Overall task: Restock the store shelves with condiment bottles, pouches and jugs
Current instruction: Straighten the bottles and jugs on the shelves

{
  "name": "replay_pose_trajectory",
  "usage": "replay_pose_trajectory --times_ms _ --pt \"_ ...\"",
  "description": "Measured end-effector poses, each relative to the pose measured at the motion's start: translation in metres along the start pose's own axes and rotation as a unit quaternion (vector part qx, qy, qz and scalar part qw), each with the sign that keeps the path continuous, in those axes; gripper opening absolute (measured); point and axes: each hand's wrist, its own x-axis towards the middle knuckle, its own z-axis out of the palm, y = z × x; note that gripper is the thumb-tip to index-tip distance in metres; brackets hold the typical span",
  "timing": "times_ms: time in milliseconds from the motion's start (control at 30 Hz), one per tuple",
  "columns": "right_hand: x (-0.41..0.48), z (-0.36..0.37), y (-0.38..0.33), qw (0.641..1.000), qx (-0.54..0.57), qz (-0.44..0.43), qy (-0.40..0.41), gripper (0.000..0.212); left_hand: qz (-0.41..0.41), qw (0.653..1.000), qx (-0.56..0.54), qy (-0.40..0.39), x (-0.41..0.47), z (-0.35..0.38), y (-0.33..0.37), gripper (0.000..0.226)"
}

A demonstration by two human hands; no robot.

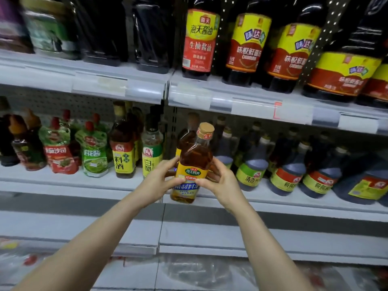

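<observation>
A cooking wine bottle (194, 162) at centre, tilted toward 1 o'clock, over the front edge of the middle shelf (63, 181). The left hand (160, 179) curls round its label from 9 o'clock, the right hand (220, 178) from 3 o'clock. Pushed in crooked, it may topple the matching bottle (186, 133) behind at 12 o'clock

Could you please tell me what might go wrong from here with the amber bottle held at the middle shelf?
1. The amber bottle, gripped by the left hand and right hand, leans with its base near the front lip of the middle shelf; released there, it could tip off.
2. The gap looks tight: pushing in might knock the brown bottle behind it, the white vinegar bottle on one side or the dark jug on the other.
</observation>
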Motion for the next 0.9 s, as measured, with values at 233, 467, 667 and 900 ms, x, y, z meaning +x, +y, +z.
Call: replay_pose_trajectory --times_ms 233,467,667,900 --pt "0.018 0.011 0.006 0.999 -0.040 0.021 -0.003 0.065 0.009 0.999 0.028 0.016 0.012 -0.005 -0.020 0.065" --pt "0.022 0.014 0.015 0.998 -0.041 0.037 0.000 0.063 -0.005 0.999 0.016 0.037 0.016 -0.002 -0.030 0.063" --pt "0.024 0.016 0.021 0.998 -0.022 0.039 0.033 0.063 -0.014 0.996 0.030 0.082 0.021 0.010 -0.033 0.081" --pt "0.021 0.021 0.040 0.997 -0.036 0.069 0.027 0.068 -0.010 0.993 0.095 0.062 0.020 0.015 -0.036 0.099"
